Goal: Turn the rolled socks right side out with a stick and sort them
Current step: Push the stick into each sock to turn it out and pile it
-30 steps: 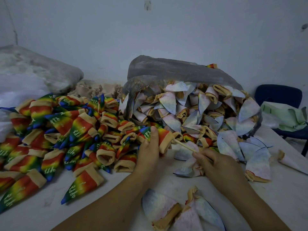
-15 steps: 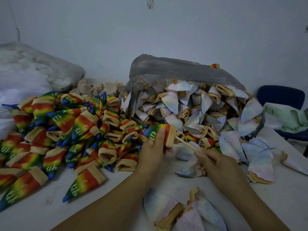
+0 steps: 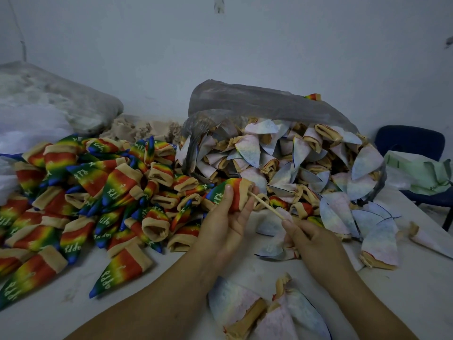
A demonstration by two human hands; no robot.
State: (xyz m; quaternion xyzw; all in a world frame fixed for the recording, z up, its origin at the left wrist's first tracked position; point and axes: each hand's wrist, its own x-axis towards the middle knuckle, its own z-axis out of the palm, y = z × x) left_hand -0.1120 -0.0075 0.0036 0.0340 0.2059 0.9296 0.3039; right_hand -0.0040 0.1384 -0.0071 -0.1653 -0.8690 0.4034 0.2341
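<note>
Between the two hands, just above the pale table [image 3: 61, 312], a thin wooden stick [image 3: 266, 205] runs slantwise, its far tip buried in the tan cuff of a rainbow sock [image 3: 231, 193]. The left hand [image 3: 224, 227] holds that sock up, thumb pressed flat on its green side where white letters show, the other fingers curled round behind the cuff so the sock is pinched between them. The right hand [image 3: 311, 239] has its fingers drawn together on the near end of the stick, fingertips closed tight about it; how far the stick runs inside the fist I cannot tell.

To the outer side of the left hand's fingers lies a broad heap of rainbow socks [image 3: 81, 190], already showing their bright colours, some with open tan cuffs facing this way. Beyond the fingertips of both hands, a grey plastic bag [image 3: 257, 101] lies on its side, spilling pale inside-out socks [image 3: 282, 155] that reach the table just past the right hand's knuckles. A few more pale ones [image 3: 245, 310] lie close under the wrists, between the forearms. Off past the right hand, well apart, a dark blue chair [image 3: 411, 141] carries a greenish bag [image 3: 421, 173].
</note>
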